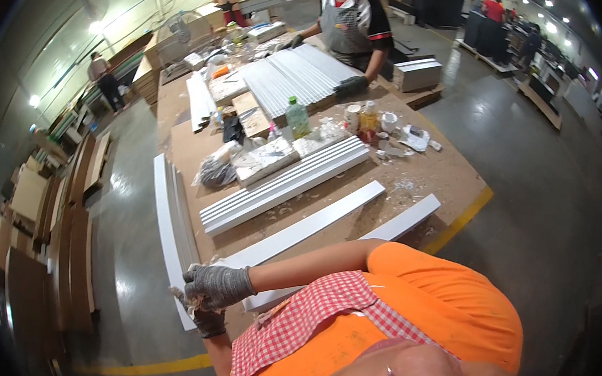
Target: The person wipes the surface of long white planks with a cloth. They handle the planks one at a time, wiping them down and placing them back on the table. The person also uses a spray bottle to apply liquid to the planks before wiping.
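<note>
Nearest the camera, the person's orange shirt and red-and-white checked apron (pixel 305 316) fill the lower edge, and both hands, in grey knit gloves, meet at the near left corner of the surface (pixel 443 175). The right hand (pixel 216 286), its forearm crossing the body from the right, is curled shut over the left hand (pixel 208 318), which sits just beneath it — whether either grips anything besides the other glove cannot be told. Just beside them lies a long white strip (pixel 305 230), angled away to the right, and a second white strip (pixel 401 226) runs parallel nearer the surface's edge, its near end hidden behind the forearm. Beyond these sits a stack of white ribbed panels (pixel 286 182), also slanting up to the right. Tall white boards (pixel 170 228) lean along the surface's left side. Farther on is a clutter: a dark plastic bag (pixel 217 172), a wrapped flat packet (pixel 266 160), a green bottle (pixel 298 116), small jars and tape rolls (pixel 370 119), and scraps of white waste. Past that lies a broad sheet of grey corrugated panel (pixel 298 77), and a co-worker (pixel 354 22) in a grey apron stands at the far end — dark-gloved hands resting on it. A yellow floor line (pixel 461 220) borders the surface's right side.
</note>
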Available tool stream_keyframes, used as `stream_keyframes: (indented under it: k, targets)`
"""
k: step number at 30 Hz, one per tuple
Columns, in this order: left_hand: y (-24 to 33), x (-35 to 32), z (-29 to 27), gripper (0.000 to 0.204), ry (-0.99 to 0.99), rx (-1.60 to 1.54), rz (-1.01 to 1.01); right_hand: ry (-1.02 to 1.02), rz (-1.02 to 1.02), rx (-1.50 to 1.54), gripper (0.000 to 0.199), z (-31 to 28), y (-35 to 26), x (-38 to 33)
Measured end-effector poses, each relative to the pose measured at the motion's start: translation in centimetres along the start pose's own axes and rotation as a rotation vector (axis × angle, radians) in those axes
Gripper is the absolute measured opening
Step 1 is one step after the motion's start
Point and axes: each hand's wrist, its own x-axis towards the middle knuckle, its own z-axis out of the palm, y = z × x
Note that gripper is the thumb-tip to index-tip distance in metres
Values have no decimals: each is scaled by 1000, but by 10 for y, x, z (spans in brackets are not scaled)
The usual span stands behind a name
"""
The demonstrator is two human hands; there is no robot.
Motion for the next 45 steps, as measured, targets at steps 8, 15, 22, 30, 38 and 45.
stream_keyframes:
  k: [8,15,22,30,38,45]
  targets:
    - [-8,11,4,45,-91,-1596,-523,-89,406,341,25,-28,7,-18]
    - [1,48,20,43,-84,-1637,-680,214,666,252,27,-60,34,-104]
    - [-2,40,27,45,34,-1677,-944,131,693,-172,21,-94,148,-285]
    - [-6,28,26,51,109,-1533,-925,322,1623,-401,48,-192,197,-386]
    - [7,2,31,54,181,-1426,-913,357,1844,-515,40,-204,236,-424]
    - [29,-21,14,58,216,-1229,-823,530,1535,-514,51,-197,244,-437]
